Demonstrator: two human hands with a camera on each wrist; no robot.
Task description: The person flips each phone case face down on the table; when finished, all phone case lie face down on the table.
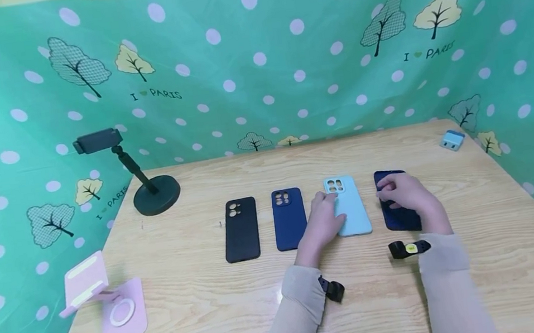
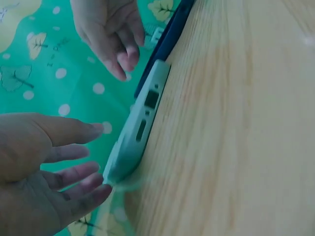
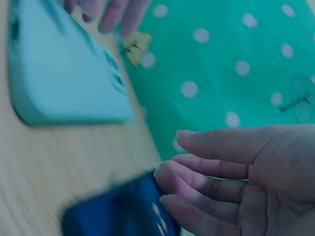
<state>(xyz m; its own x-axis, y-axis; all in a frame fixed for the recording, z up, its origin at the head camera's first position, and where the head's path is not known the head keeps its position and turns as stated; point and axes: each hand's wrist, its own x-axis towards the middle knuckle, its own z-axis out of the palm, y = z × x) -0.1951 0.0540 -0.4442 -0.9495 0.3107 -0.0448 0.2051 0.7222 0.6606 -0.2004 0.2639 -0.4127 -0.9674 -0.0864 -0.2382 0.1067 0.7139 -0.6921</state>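
Four phone cases lie in a row on the wooden table [image 1: 216,319]. My left hand [image 1: 325,216] rests with straight fingers against the left edge of the light teal case [image 1: 351,209]; the left wrist view shows its fingertips [image 2: 93,184] at the corner of that case [image 2: 140,130]. My right hand [image 1: 404,193] hovers over the dark blue case [image 1: 400,216] at the right end, hiding much of it. In the right wrist view its fingers [image 3: 206,169] are loosely extended just above the dark blue case [image 3: 118,211] and hold nothing.
A black case [image 1: 241,229] and a navy case [image 1: 288,219] lie to the left. A black phone stand [image 1: 155,195] is at back left, a pink stand [image 1: 113,307] at front left, and a small white-blue adapter [image 1: 452,140] at back right. Green dotted cloth surrounds the table.
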